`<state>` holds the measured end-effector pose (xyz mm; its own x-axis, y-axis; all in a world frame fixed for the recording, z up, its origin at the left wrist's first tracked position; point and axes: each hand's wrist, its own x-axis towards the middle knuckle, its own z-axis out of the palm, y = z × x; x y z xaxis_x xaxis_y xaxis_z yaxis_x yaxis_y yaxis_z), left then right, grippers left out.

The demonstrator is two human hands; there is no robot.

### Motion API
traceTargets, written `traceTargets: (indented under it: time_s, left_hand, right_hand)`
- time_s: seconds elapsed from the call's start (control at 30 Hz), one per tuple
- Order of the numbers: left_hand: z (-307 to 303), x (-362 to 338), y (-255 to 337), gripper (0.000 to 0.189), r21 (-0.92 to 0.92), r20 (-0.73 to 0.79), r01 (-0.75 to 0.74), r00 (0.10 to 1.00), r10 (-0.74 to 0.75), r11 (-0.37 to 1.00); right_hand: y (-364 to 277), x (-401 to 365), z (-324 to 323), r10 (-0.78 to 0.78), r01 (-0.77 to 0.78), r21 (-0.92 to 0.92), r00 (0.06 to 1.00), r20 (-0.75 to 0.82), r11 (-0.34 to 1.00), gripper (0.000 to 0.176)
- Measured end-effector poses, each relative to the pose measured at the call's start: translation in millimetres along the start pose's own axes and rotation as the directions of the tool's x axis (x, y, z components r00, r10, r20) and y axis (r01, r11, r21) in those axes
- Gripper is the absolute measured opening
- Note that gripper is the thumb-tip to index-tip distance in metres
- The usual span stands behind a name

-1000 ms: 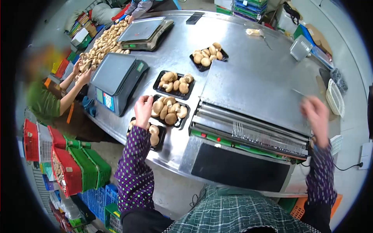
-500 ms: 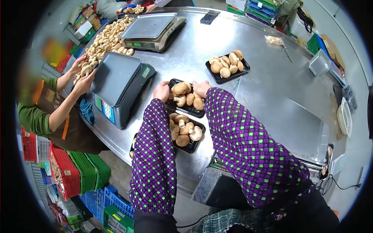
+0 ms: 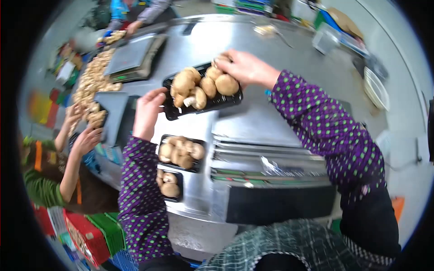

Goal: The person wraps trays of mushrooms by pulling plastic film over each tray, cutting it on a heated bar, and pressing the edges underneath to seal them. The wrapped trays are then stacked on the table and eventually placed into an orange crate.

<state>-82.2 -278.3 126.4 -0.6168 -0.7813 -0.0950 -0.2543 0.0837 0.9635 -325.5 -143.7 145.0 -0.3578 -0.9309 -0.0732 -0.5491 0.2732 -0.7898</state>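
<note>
Through the head view, I read a black tray (image 3: 174, 113) of mushrooms (image 3: 208, 86) held above the counter (image 3: 239, 40). My left grip (image 3: 150, 110) closes on its left edge; my right grip (image 3: 248, 70) closes at its far right corner, against the mushrooms. A second tray (image 3: 200, 165) and a third tray (image 3: 181, 186), both filled, rest left of a machine with a dark front panel (image 3: 278, 204). At far left, a co-worker's hands (image 3: 87, 141) are beside a scale (image 3: 110, 108).

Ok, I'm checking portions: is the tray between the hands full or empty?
Filled, not empty: mushrooms cover most of the black tray.
</note>
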Motion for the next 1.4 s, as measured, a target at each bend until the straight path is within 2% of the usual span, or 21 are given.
traceTargets:
  time_s: [0.07, 0.27, 0.33, 0.4, 0.47, 0.53, 0.6, 0.63, 0.67, 0.7, 0.83, 0.87, 0.93, 1.0, 1.07, 1.13, 1.2, 1.27, 1.33, 1.37, 1.4]
  left_hand:
    - [42, -17, 12, 0.03, -0.126, 0.163, -0.002, 0.986, 0.023, 0.992]
    - [171, -54, 25, 0.031, -0.038, 0.438, 0.0, 0.899, 0.017, 0.999]
    - [201, -67, 31, 0.032, 0.092, 0.476, 0.016, 0.877, -0.058, 0.996]
    - [220, -71, 21, 0.032, 0.09, 0.482, -0.08, 0.876, 0.027, 0.993]
    - [227, -74, 23, 0.034, 0.143, 0.488, -0.103, 0.872, 0.02, 0.984]
    - [222, -83, 25, 0.036, 0.22, 0.364, -0.263, 0.916, 0.172, 0.939]
    - [191, -104, 13, 0.037, 0.408, 0.304, -0.608, 0.794, 0.527, 0.681]
    - [177, -125, 20, 0.032, 0.545, 0.277, -0.465, 0.885, 0.374, 0.698]
    - [167, -141, 25, 0.031, 0.721, 0.296, -0.398, 0.917, 0.267, 0.567]
    - [158, -148, 12, 0.038, 0.799, 0.37, -0.467, 0.878, 0.302, 0.379]
    - [184, -151, 18, 0.041, 0.859, 0.395, -0.38, 0.918, 0.028, 0.344]
    - [192, -149, 23, 0.035, 0.805, 0.434, -0.374, 0.9, -0.027, 0.461]
    - [192, -147, -2, 0.036, 0.639, 0.402, -0.453, 0.886, 0.232, 0.622]
    - [167, -164, 19, 0.037, 0.498, 0.503, -0.074, 0.837, -0.218, 0.864]
    - [138, -189, 32, 0.032, 0.048, 0.681, 0.388, 0.662, -0.314, 0.921]
    - [144, -187, 93, 0.027, -0.515, 0.595, 0.197, 0.783, 0.182, 0.834]
    - [162, -143, 118, 0.025, -0.714, 0.228, -0.012, 0.941, 0.249, 0.7]
    - [219, -83, 125, 0.024, -0.613, 0.12, -0.248, 0.909, 0.398, 0.751]
    - [246, 0, 44, 0.024, -0.251, 0.18, -0.367, 0.891, 0.416, 0.895]
    - [254, 2, 40, 0.024, 0.104, 0.216, -0.31, 0.934, 0.283, 0.945]
    - [262, -2, 33, 0.025, 0.446, 0.2, -0.223, 0.969, 0.146, 0.867]
  right_hand:
    - [2, -65, -40, 0.07, -0.072, -0.023, 0.996, -0.062, 0.997, 0.055]
    - [54, -195, -108, 0.359, -0.373, -0.06, 0.919, -0.163, 0.926, 0.05]
    - [87, -221, -109, 0.31, -0.354, -0.174, 0.921, -0.235, 0.919, 0.052]
    - [113, -232, -105, 0.329, -0.381, -0.206, 0.911, -0.247, 0.901, 0.055]
    - [130, -243, -99, 0.199, -0.307, -0.249, 0.904, -0.379, 0.919, 0.053]
    - [137, -270, -105, 0.14, -0.301, -0.328, 0.889, -0.436, 0.896, 0.052]
    - [129, -313, -112, 0.122, -0.321, -0.365, 0.872, -0.474, 0.874, 0.048]
    - [126, -340, -116, 0.227, -0.42, -0.373, 0.858, -0.461, 0.828, 0.049]
    - [116, -364, -119, 0.397, -0.534, -0.347, 0.829, -0.395, 0.771, 0.053]
    - [125, -379, -114, 0.446, -0.571, -0.448, 0.82, -0.36, 0.688, 0.056]
    - [134, -373, -94, 0.506, -0.586, -0.457, 0.81, -0.296, 0.67, 0.055]
    - [140, -372, -94, 0.52, -0.585, -0.334, 0.811, -0.269, 0.739, 0.048]
    - [158, -387, -95, 0.442, -0.46, -0.013, 0.86, -0.253, 0.888, 0.038]
    - [115, -420, -100, 0.515, -0.48, 0.408, 0.857, 0.027, 0.776, 0.029]
    - [75, -440, -97, 0.534, -0.417, 0.82, 0.829, 0.167, 0.391, 0.027]
    - [51, -420, -121, 0.104, 0.113, 0.92, 0.981, -0.164, 0.375, 0.026]
    - [42, -354, -141, 0.22, 0.449, 0.872, 0.846, -0.486, 0.196, 0.021]
    - [89, -267, -153, 0.09, 0.606, 0.699, 0.728, -0.68, 0.381, 0.013]
    - [150, -216, -133, 0.301, 0.241, 0.574, 0.661, -0.687, 0.782, 0.015]
    - [190, -202, -112, 0.305, 0.123, 0.544, 0.717, -0.627, 0.83, 0.018]
    - [215, -196, -97, 0.321, 0.003, 0.497, 0.761, -0.564, 0.867, 0.021]
